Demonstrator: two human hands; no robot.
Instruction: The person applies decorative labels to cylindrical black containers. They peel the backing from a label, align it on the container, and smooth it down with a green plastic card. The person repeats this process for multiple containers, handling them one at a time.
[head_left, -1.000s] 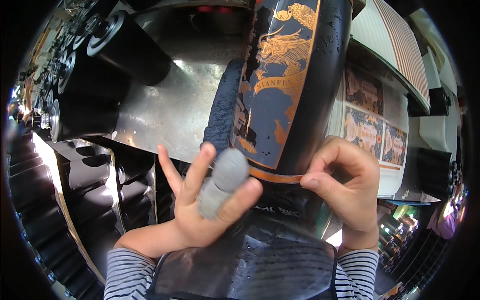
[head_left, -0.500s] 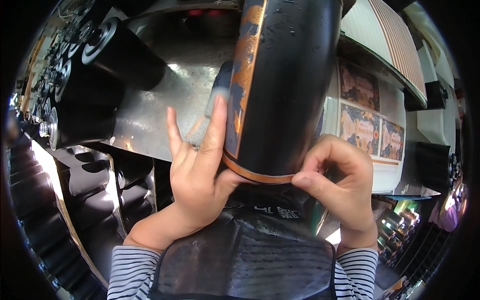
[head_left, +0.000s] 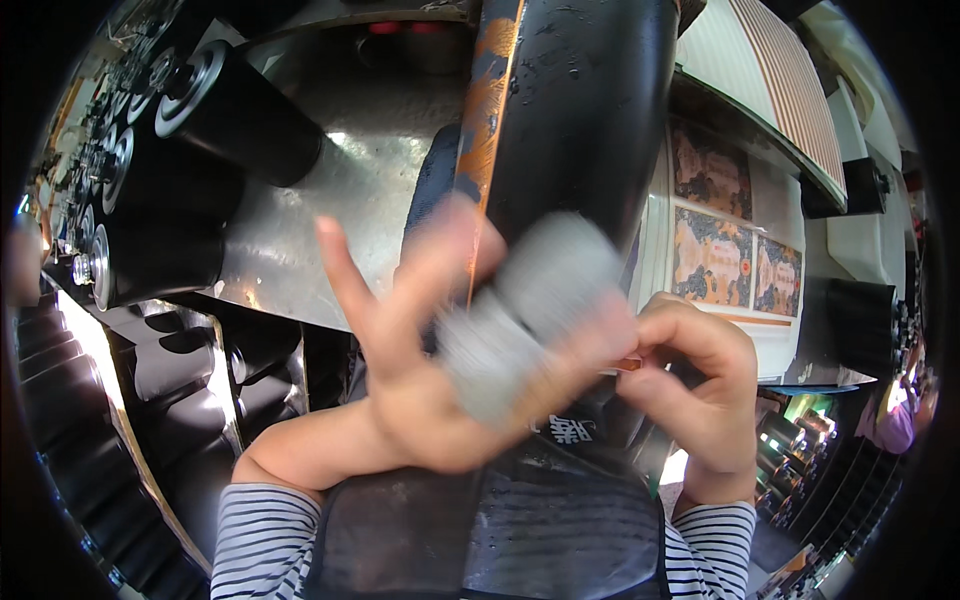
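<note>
A large black cylinder (head_left: pixel 575 120), dotted with water drops, lies lengthwise ahead of me. A dark decorated strip with orange patterning (head_left: pixel 488 130) runs along its left side. My left hand (head_left: pixel 430 390) is palm up at the cylinder's near end, smeared by motion, with a grey cloth pad (head_left: pixel 565 275) in it; some fingers stick out free. The pad's exact kind is too blurred to tell. To the right, my right hand (head_left: pixel 700 375) pinches thumb and forefinger on the end of a thin orange strip (head_left: pixel 630 365). The pad and left hand cover the cylinder's near edge.
Several black cylinders with metal ends (head_left: pixel 190 100) stand on the left of the metal table (head_left: pixel 300 230). Printed decorated sheets (head_left: pixel 712 255) lie at the right, below a ribbed white stack (head_left: pixel 770 90). Racks of dark cylinders (head_left: pixel 170 365) stand at lower left.
My left hand has turned and swung right, bringing the grey pad from behind its fingers across the cylinder's near end. My right hand has moved slightly right, still pinching.
</note>
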